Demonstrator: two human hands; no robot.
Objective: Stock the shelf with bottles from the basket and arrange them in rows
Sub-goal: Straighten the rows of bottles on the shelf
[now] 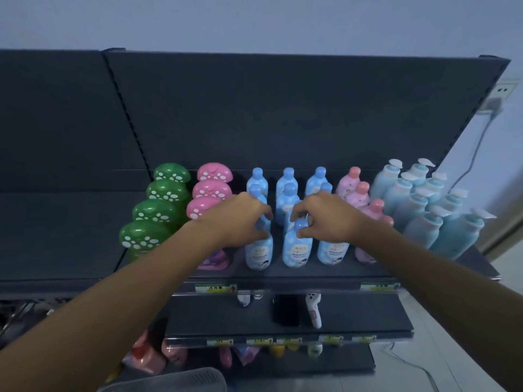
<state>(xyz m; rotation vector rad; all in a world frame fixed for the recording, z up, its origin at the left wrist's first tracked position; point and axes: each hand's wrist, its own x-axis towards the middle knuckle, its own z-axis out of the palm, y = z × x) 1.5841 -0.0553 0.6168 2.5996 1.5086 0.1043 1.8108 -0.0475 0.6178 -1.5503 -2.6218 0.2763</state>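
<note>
Blue bottles with blue caps stand in three rows on the dark shelf (285, 274). My left hand (239, 219) grips the cap of the front bottle of the left row (259, 251). My right hand (325, 216) pinches the cap of the front bottle of the middle row (297, 247). The front bottle of the right row (332, 253) stands under my right wrist. Both held bottles are upright on the shelf near its front edge. The grey basket rim (169, 381) shows at the bottom edge.
Green mushroom-cap bottles (158, 210) and pink ones (209, 190) line the left. Pink bottles (359, 190) and light-blue pump bottles (424, 205) fill the right. Lower shelves hold a black item (285, 309) and a white device (314, 309). A cable hangs at the right wall.
</note>
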